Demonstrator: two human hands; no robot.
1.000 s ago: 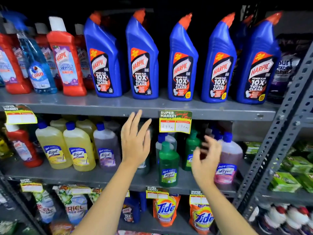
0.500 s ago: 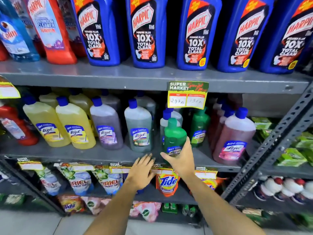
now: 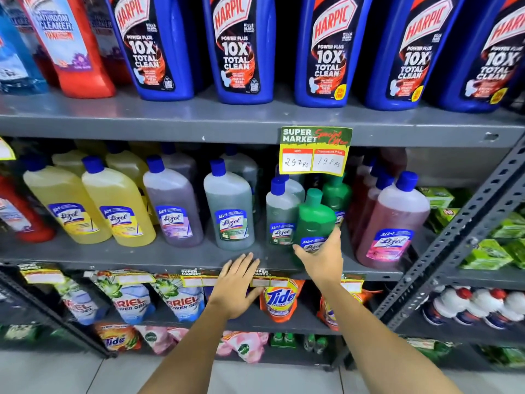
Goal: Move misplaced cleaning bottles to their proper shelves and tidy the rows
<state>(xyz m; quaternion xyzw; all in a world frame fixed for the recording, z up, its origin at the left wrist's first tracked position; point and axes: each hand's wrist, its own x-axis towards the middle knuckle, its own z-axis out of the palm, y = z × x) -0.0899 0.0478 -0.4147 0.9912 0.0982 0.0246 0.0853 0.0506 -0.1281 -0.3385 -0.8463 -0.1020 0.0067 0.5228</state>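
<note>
My right hand (image 3: 319, 258) grips the base of a small green Lizol bottle (image 3: 314, 220) with a green cap, at the front of the middle shelf (image 3: 170, 255). Beside it on the left stands a grey-green Lizol bottle (image 3: 279, 217) with a blue cap, and another green bottle (image 3: 336, 193) stands behind. My left hand (image 3: 234, 282) hovers flat with fingers spread at the shelf's front edge, holding nothing. Along the same shelf stand yellow Lizol bottles (image 3: 118, 206), a purple one (image 3: 173, 207), a larger grey-green one (image 3: 230, 211) and pink ones (image 3: 393, 223).
Blue Harpic bottles (image 3: 241, 49) line the top shelf, with a red bathroom cleaner (image 3: 71, 44) at its left. A yellow price tag (image 3: 315, 150) hangs from the top shelf's edge. Tide (image 3: 279, 298) and Ariel pouches (image 3: 130, 302) fill the shelf below. A grey slotted upright (image 3: 466, 220) stands at right.
The view has dropped and closed in on the middle shelf. My left hand came down from the top shelf's edge to the middle shelf's edge. My right hand took hold of the green bottle.
</note>
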